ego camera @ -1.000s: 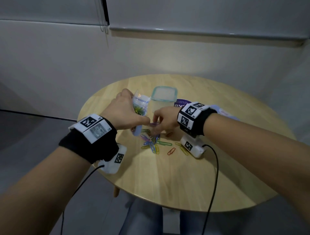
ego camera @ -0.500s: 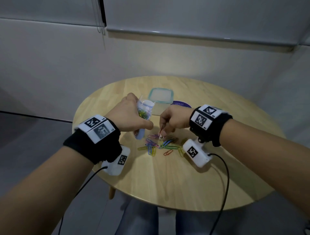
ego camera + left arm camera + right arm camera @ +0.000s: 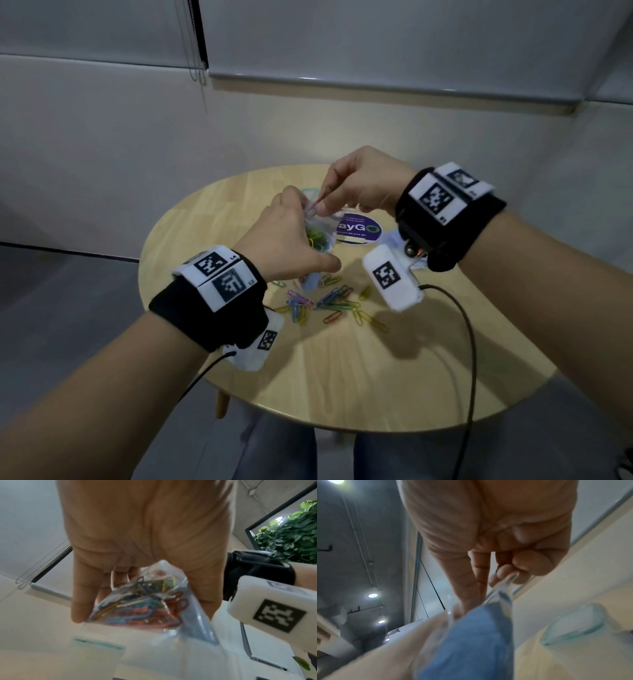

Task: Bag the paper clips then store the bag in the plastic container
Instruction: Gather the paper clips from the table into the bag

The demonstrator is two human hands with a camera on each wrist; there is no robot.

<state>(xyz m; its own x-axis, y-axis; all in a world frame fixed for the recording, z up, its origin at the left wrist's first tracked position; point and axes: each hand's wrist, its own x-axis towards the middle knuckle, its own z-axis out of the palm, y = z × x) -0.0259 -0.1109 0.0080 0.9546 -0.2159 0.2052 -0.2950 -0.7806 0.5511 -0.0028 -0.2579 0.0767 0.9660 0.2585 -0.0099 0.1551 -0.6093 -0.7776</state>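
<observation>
1. Pale wood forms the round table (image 3: 359, 370), and its near stretch toward the person lies bare apart from shadows and two black cables.
2. Coloured loose paper clips (image 3: 329, 303) lie scattered on the table, just on the person's side of the bag and below the two raised hands.
3. Above those clips, the left hand (image 3: 284, 240) holds a small clear bag (image 3: 317, 236) off the table; in the left wrist view its fingers (image 3: 82, 588) and thumb curl round the bag (image 3: 145, 604), which already carries a tangle of coloured clips and has a blue strip along one side.
4. Just beyond the bag, the right hand (image 3: 363, 181) hovers at the bag's mouth, thumb and fingertips (image 3: 322, 207) pressed together in a pinch on a thin reddish paper clip (image 3: 320, 198); the right wrist view shows the curled fingers (image 3: 529, 562) close to the bag's clear upper edge (image 3: 503, 582), too blurred to say whether they touch it.
5. Beside the bag, to the right, a round purple sticker (image 3: 359, 229) lies flat on the table.
6. Beyond the bag, the plastic container (image 3: 310, 189) stands on the table, mostly hidden behind the hands; the left wrist view shows its teal-rimmed lid (image 3: 98, 644) in place, blurred.
</observation>
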